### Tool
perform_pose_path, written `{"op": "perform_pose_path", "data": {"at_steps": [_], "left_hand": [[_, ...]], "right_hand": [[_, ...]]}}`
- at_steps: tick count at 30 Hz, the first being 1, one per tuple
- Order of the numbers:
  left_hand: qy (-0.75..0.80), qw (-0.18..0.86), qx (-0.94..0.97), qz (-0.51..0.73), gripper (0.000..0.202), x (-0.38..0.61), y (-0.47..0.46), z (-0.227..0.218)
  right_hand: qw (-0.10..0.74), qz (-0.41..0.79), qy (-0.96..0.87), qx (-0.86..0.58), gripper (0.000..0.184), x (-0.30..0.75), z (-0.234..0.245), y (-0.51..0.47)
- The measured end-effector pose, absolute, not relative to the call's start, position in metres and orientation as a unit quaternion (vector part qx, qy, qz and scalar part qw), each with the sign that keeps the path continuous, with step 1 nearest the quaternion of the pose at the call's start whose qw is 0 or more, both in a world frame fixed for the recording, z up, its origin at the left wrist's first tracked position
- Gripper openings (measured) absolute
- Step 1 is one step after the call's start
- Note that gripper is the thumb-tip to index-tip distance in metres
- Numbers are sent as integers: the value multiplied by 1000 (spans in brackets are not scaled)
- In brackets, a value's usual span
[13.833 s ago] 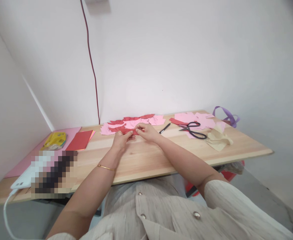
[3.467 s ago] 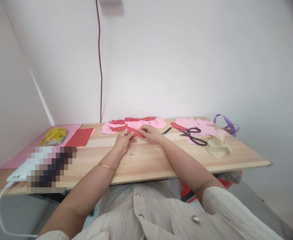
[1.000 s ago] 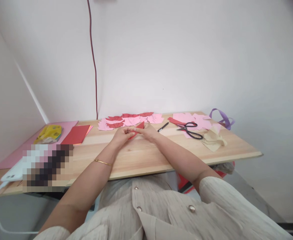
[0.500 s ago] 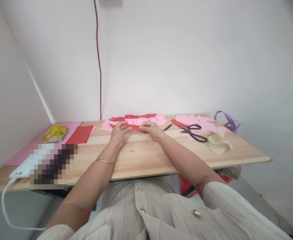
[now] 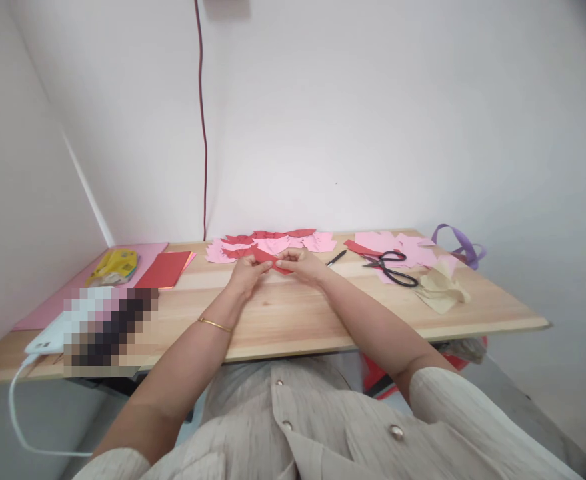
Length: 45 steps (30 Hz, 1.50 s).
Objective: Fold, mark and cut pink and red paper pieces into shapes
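Between my two hands is a small piece of red paper (image 5: 265,256), tilted, with one corner pointing up to the left. My left hand (image 5: 247,273) pinches its left side with thumb and fingers. The right side is pinched by my right hand (image 5: 300,264), and the two thumbs almost meet. Just behind the hands lie pink and red paper cutouts (image 5: 293,243) with jagged edges. A black pen (image 5: 337,258) rests on the table to the right of my right hand. Part of the held paper is hidden by my fingers.
Black-handled scissors (image 5: 393,268) lie on the right, by pink paper scraps (image 5: 383,241), crumpled cream paper (image 5: 441,291) and a purple ribbon (image 5: 465,248). On the left are a stack of red paper (image 5: 165,269), a yellow packet (image 5: 115,267) and a white device (image 5: 47,339) with a cable.
The red paper has turned from lying nearly level to a slant. My left hand has moved slightly right and down, closer to my right hand. The view has shifted a little.
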State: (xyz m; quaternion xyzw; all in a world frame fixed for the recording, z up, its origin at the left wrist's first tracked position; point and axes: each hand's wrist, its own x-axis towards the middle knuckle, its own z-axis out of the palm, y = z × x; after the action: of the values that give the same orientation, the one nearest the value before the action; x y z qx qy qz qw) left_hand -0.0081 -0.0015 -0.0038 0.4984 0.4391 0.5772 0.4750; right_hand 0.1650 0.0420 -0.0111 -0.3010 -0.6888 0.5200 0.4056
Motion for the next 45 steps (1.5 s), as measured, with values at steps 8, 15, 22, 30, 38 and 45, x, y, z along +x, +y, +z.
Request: {"op": "perform_pose_path", "data": {"at_steps": [8, 15, 22, 30, 38, 45], "left_hand": [[430, 505, 481, 573, 32, -10, 1, -2], [419, 533, 470, 565, 42, -10, 3, -3], [450, 480, 544, 521, 25, -6, -1, -10], [443, 514, 512, 526, 32, -4, -2, -6], [419, 527, 443, 592, 32, -5, -1, -6], [411, 548, 421, 595, 33, -5, -3, -2]], "right_hand": [[421, 447, -728, -306, 29, 167, -8, 44], [422, 489, -698, -308, 28, 168, -11, 47], [415, 466, -727, -287, 28, 166, -5, 39], [407, 431, -755, -280, 30, 167, -1, 39], [379, 434, -750, -325, 29, 169, 4, 35], [343, 466, -753, -313, 26, 170, 11, 31]]}}
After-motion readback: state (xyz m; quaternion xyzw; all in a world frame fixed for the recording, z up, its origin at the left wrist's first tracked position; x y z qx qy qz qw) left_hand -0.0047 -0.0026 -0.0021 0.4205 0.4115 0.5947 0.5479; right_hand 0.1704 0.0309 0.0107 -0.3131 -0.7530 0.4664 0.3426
